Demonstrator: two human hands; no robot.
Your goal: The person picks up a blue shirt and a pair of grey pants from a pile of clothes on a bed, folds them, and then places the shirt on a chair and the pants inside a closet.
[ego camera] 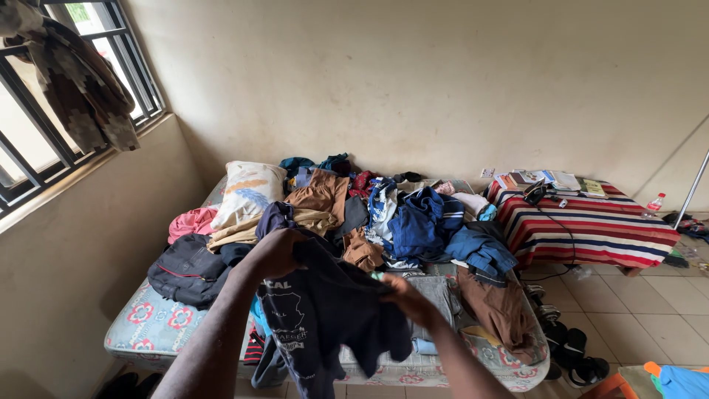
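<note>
Both hands hold up a dark navy T-shirt (325, 318) with pale print on its front, over the near edge of a mattress (148, 325). My left hand (275, 253) grips its upper left part, the cloth bunched over the fingers. My right hand (405, 295) pinches the shirt's right edge lower down. The shirt hangs crumpled between them and hides part of the bed. Behind it lies a heap of clothes (413, 225) in blue, brown and white.
A white printed pillow (247, 193) and a black bag (188, 272) lie on the mattress's left side. A low table under a striped cloth (591, 229) carries books at the right. Shoes (572, 355) stand on the tiled floor. A barred window (44, 125) is at left.
</note>
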